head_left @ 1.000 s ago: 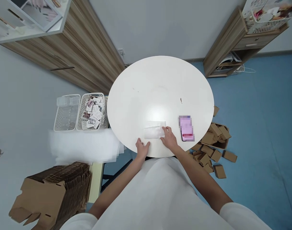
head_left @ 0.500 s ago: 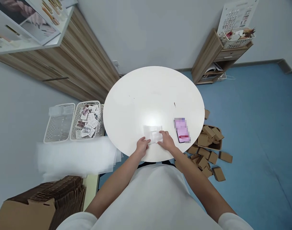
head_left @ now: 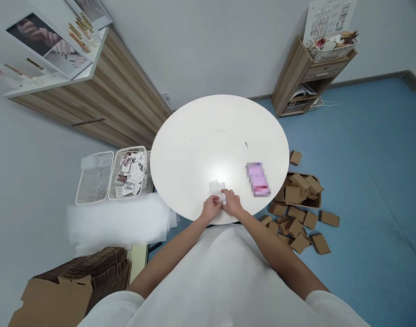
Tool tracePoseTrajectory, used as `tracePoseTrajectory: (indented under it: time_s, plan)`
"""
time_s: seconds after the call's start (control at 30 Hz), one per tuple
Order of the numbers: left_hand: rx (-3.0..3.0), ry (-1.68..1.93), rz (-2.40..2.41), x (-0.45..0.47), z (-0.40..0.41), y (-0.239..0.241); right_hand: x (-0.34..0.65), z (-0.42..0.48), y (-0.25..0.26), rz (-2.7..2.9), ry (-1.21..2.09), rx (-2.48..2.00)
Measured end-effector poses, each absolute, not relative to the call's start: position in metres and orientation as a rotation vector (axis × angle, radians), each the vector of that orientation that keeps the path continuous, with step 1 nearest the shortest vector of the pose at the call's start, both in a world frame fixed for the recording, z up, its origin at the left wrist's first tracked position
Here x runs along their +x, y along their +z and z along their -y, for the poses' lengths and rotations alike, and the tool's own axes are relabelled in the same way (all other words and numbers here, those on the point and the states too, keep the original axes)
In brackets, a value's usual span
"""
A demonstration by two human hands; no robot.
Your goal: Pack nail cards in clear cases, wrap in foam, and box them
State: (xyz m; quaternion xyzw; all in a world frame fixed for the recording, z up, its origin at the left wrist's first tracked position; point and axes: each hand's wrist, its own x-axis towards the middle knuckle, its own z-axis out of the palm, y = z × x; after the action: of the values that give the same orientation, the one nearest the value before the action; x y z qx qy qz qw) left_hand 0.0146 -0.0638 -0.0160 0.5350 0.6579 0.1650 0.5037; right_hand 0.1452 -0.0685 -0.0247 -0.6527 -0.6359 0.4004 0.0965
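A thin white translucent sheet lies near the front edge of the round white table, its near part bunched up between my hands. My left hand has its fingers curled at the sheet's near left side. From the right, my right hand pinches the folded part, its fingertips almost meeting those of the left. Whether anything is wrapped inside the fold, I cannot tell. To the right of my hands a phone, blurred out by pixels, lies flat on the table.
Left of the table stand a white basket of printed cards and a basket holding clear plastic. Nearer are stacked white sheets and flattened cardboard. Small brown boxes fill a carton and spread over the floor at right.
My hands have drawn closer together, and the sheet between them is now folded smaller and bunched. The camera view has shifted slightly.
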Motion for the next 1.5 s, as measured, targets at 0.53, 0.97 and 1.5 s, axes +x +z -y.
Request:
tracePoseTrajectory:
  time_s: [0.53,0.97,1.5]
  plan:
    - [2.012,0.178,-1.351,-0.009,0.071,-0.012,0.13,0.06,-0.022,1.806,1.01,-2.144]
    - [2.495,0.114,-1.195,-0.026,0.059,-0.022,0.142,0.09,-0.006,2.32,0.686,-1.783]
    - [2.419,0.034,-1.025,-0.047,0.067,-0.022,0.122,0.099,-0.009,2.385,0.767,-1.766]
